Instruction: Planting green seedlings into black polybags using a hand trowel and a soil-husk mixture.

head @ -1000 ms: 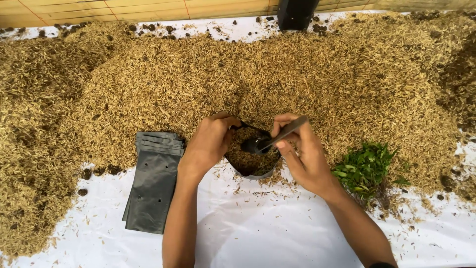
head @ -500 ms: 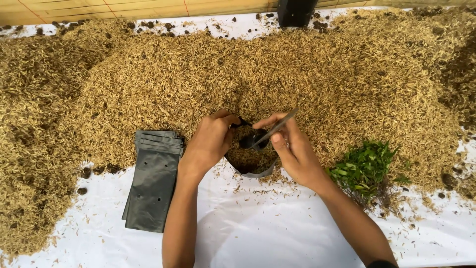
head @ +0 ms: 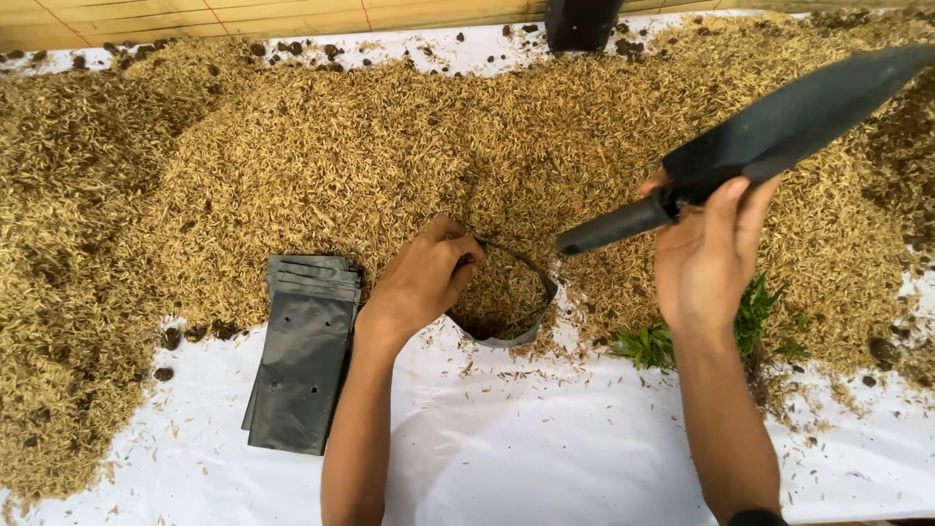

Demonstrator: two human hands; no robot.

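Right grip [head: 706,248] lifting trowel [head: 760,141], seedlings [head: 750,321] beneath, flat bags [head: 297,356] left.

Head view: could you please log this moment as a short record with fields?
Left hand: left hand grips the rim of the black grow bag
Right hand: right hand holds a dark trowel, raised
Bag contents: husk mix
Beside: stack of flat black bags; green seedlings
Surface: white sheet under a husk pile
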